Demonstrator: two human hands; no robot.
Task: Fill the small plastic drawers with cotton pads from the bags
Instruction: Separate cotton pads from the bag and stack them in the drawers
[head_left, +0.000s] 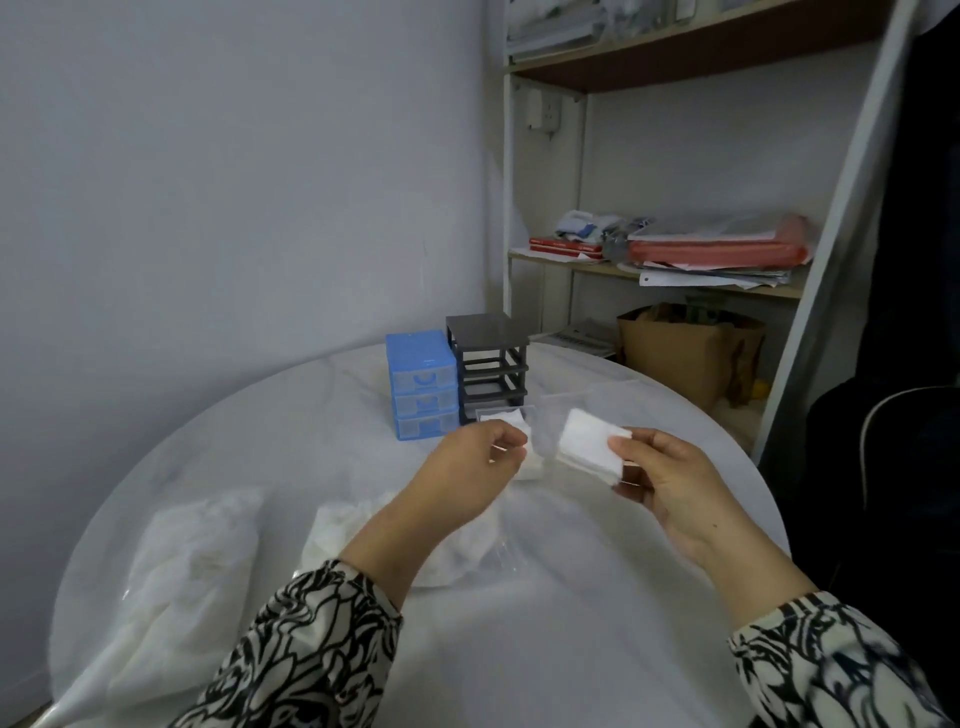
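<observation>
Pads (589, 441) fill the clear drawer (597, 457) gripped by right hand (675, 483); left hand (472, 467) seemingly pinches it.

Open tabletop (597, 597) between the sleeves and toward the right rim; blocked ahead by blue drawers (422, 385) and black rack (491, 364), left by bags (192, 561).

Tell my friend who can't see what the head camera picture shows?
Two hands hold cotton pads above a round white table: the right hand grips a stack of pads, the left hand pinches something white. Behind stand a blue drawer unit and a dark drawer frame.
</observation>
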